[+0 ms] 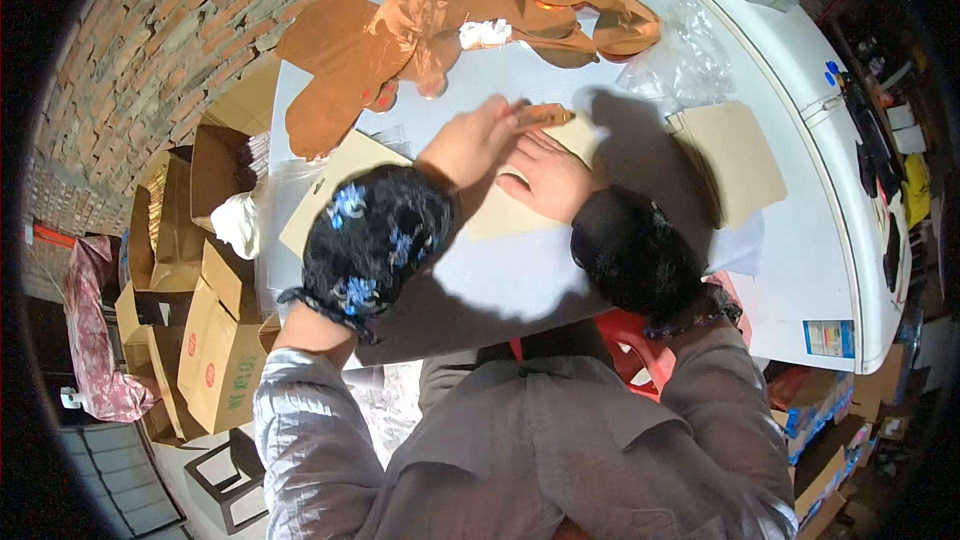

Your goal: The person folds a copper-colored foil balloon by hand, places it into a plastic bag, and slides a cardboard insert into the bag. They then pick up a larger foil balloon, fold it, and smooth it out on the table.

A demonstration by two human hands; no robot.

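My left hand (470, 146) is closed on a small folded copper-coloured foil balloon (545, 117), held just above the table. My right hand (552, 178) lies flat with its fingers stretched out on a cream card (508, 218), below the folded foil. Another cream card (345, 172), with a slot cut near its edge, is partly hidden behind my left sleeve. To the right rests a stack of cream cards (735, 160). Several unfolded, flat copper foil balloons (345, 60) spread along the far side of the table.
The white table (500, 285) also bears crumpled clear plastic bags (685, 60) and a white crumpled piece (485, 34). Open cardboard boxes (215, 340) stand at the left, by a brick wall (170, 60). A white appliance (800, 90) borders the right side. A red stool (635, 355) is below.
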